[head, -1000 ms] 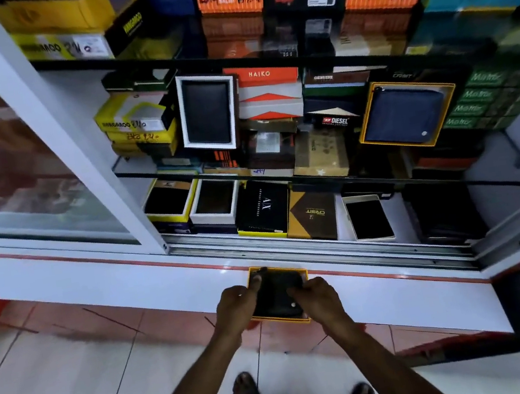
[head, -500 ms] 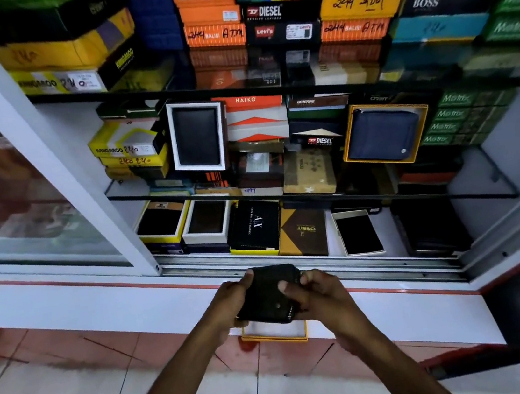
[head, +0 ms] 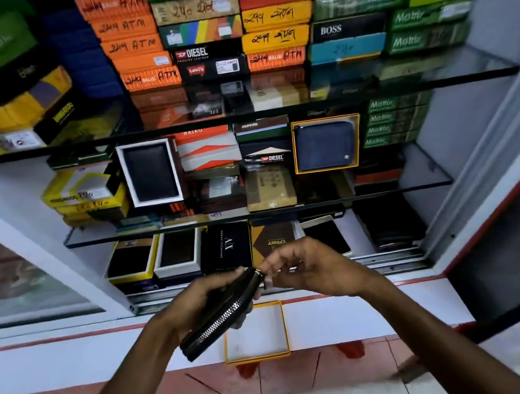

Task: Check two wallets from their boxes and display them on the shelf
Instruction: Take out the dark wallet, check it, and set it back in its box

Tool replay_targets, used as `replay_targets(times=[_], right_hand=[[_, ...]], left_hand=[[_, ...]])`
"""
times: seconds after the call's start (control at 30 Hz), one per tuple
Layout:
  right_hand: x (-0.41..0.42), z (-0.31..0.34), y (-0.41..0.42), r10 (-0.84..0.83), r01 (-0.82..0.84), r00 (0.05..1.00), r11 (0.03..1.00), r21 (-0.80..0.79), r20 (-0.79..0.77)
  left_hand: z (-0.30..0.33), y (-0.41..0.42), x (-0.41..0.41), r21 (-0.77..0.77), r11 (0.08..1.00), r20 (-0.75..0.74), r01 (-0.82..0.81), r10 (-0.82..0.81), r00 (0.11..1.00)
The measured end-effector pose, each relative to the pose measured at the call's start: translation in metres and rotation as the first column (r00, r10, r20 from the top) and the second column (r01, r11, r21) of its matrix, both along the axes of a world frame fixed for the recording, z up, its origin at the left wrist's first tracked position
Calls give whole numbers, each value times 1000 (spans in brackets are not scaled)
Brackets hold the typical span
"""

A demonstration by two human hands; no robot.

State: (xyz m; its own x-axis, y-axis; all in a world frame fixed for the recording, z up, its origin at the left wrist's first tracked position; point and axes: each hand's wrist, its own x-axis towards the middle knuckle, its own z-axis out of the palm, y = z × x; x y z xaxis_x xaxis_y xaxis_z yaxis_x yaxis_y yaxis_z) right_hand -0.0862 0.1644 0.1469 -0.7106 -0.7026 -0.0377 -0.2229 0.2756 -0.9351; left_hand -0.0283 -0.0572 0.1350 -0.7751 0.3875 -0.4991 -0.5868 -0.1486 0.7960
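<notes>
A black zip-around wallet (head: 222, 315) is held edge-up in front of the cabinet, its silver zipper facing me. My left hand (head: 196, 302) grips it from the left side. My right hand (head: 308, 266) pinches the zipper pull at the wallet's top corner. Below the wallet, its shallow yellow-rimmed box (head: 254, 333) lies open and empty on the white ledge (head: 74, 356). On the middle glass shelf (head: 254, 212) a navy wallet in a yellow box (head: 326, 144) and a black wallet in a white box (head: 150, 172) stand on display.
Stacks of coloured wallet boxes (head: 275, 27) fill the top shelf. The bottom shelf holds several open boxes (head: 176, 253) and flat packages. A sliding glass door (head: 3, 259) is at the left, its white frame beside the opening. Red tiled floor lies below the ledge.
The wallet was lifted out of its yellow box and turned on edge. My right hand moved from the wallet's side to the zipper pull. The view tilted up and came closer.
</notes>
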Motion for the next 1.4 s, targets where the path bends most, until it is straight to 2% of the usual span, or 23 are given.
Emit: replay_targets(times=[0.1, 0.17, 0.27, 0.4, 0.53, 0.63, 0.73, 0.8, 0.87, 0.93, 1.0, 1.13, 1.23, 1.4], right_hand=[[4, 11, 1, -7, 14, 997, 997, 82, -83], [9, 20, 3, -37, 76, 972, 984, 161, -233], [19, 35, 4, -29, 179, 875, 947, 266, -483], [29, 46, 5, 11, 247, 772, 916, 316, -635], [41, 54, 10, 6, 254, 701, 932, 258, -713], [47, 57, 12, 5, 271, 688, 926, 264, -726], [38, 54, 17, -54, 294, 778, 912, 287, -626], [25, 50, 24, -144, 326, 841, 904, 276, -522], [12, 47, 33, -233, 370, 865, 895, 250, -445], [6, 45, 39, -254, 385, 869, 886, 258, -424], [6, 43, 41, -248, 382, 874, 882, 277, -418], [14, 45, 33, -269, 437, 836, 855, 281, -479], [24, 43, 22, -231, 451, 792, 845, 287, -565], [35, 26, 6, -272, 512, 728, 826, 237, -629]], left_hand=[[8, 1, -2, -53, 997, -33, 53, -55, 998], [12, 1, -5, -102, 992, -54, 79, -85, 995], [13, 1, -9, -176, 981, -44, 77, -86, 995], [13, 4, -14, -226, 974, -67, 11, -27, 997], [12, 6, -19, -289, 942, -88, -168, 148, 985], [5, 7, -26, -264, 914, -86, -308, 296, 951], [2, 11, -29, -221, 904, -20, -365, 370, 929], [4, 7, -28, -218, 928, 36, -304, 319, 947], [5, -3, -26, -212, 960, 76, -184, 204, 976], [6, -10, -23, -191, 973, 105, -128, 150, 983], [9, -7, -21, -213, 967, 109, -138, 164, 980], [14, 9, -24, -128, 945, 172, -303, 321, 931], [19, 24, -29, -26, 887, 200, -461, 457, 867], [36, 62, -40, 131, 785, 266, -605, 560, 784]])
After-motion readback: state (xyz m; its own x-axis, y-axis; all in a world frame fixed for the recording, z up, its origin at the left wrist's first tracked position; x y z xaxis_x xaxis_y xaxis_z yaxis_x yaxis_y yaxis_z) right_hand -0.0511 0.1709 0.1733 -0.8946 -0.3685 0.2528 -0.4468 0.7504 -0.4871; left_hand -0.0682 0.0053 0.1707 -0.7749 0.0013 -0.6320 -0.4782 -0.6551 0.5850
